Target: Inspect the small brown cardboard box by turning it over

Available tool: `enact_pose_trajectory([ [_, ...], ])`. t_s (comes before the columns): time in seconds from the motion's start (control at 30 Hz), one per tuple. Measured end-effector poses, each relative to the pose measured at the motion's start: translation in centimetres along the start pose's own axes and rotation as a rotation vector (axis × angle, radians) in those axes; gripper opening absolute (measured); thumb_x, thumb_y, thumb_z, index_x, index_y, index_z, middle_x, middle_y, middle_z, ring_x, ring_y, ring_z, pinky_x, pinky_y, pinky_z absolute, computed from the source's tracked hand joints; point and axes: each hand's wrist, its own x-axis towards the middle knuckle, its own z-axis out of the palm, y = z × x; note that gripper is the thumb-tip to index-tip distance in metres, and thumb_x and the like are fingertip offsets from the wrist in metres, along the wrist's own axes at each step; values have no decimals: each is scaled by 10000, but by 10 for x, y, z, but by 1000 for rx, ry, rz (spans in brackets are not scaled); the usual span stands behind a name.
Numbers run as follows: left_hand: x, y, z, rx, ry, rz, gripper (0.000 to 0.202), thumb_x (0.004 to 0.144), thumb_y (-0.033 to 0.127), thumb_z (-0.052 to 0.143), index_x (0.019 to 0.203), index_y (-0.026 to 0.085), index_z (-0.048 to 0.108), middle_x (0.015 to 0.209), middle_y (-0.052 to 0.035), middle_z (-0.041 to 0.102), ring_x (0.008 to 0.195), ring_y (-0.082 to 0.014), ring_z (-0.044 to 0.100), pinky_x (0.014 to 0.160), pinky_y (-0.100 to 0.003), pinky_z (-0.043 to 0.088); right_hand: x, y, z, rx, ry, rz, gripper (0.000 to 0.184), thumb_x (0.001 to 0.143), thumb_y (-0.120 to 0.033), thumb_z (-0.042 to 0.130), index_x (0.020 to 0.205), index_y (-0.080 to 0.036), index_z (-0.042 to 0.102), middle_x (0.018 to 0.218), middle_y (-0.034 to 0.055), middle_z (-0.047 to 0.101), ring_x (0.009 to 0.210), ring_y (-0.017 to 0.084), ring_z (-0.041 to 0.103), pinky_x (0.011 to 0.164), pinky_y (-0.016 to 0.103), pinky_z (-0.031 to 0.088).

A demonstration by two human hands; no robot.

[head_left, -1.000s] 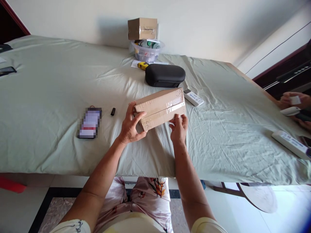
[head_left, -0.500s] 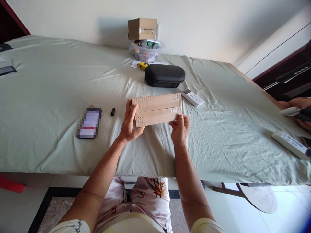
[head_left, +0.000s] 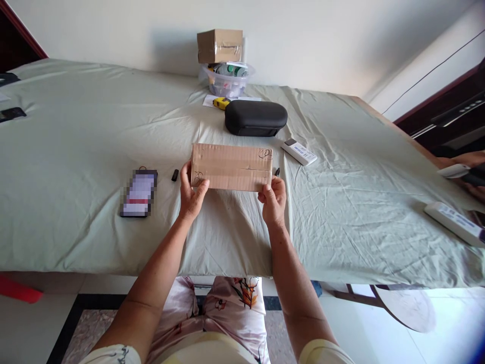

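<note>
A brown cardboard box (head_left: 232, 167), long and flat, is held level in front of me above the table. Two of its corners carry pen-drawn marks, and clear tape runs along its middle seam. My left hand (head_left: 192, 194) grips the box's left end, thumb on the near face and fingers behind. At the lower right corner my right hand (head_left: 273, 201) pinches the box, its thumb on the front. A small black pointed thing, like a pen tip (head_left: 278, 172), sticks out just above the right fingers; I cannot tell whether they hold it.
A pixelated phone (head_left: 139, 193) and a small black cap (head_left: 175, 175) lie left. Beyond the box are a black case (head_left: 256, 118), a white device (head_left: 299, 151) and a yellow tape measure (head_left: 221, 103). Another person's hand (head_left: 470, 162) shows at the right edge.
The box has shifted left and turned from slanted to nearly level, both hands moving with it. The black tip by my right hand now shows.
</note>
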Motion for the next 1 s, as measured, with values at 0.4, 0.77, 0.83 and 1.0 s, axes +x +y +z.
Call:
enact_pose_trajectory([
  [0.4,6,-25,-4,25,216,-195,995,865,777,734,1584,283,256,1616,-207,479,1485,-296,563,1236,-458,497,-20,-7,11,-68,-332,-14,1270,805,-664,830,1763,-289,84,715,-81,594,576,131,513,555,295,431],
  [0.77,5,-6,-1,57,329,-161,759,775,802,795,1179,250,467,1143,-60,619,1023,-202,675,955,-371,586,-15,-9,5,-87,-246,-64,988,835,-698,778,1660,-328,377,655,-85,519,554,140,444,544,310,388],
  [0.83,7,0,-3,68,386,-159,695,788,841,740,1023,248,466,992,-13,574,897,-175,622,865,-346,563,-14,-10,2,-108,-188,-88,864,832,-712,769,1556,-332,489,681,-72,520,580,145,440,577,322,410],
  [1.0,12,8,-10,174,475,-159,639,878,869,575,850,236,488,840,7,508,802,-174,517,774,-335,487,-13,-9,0,-160,-84,-227,617,852,-708,732,1314,-324,592,837,-18,566,739,167,538,689,333,482],
])
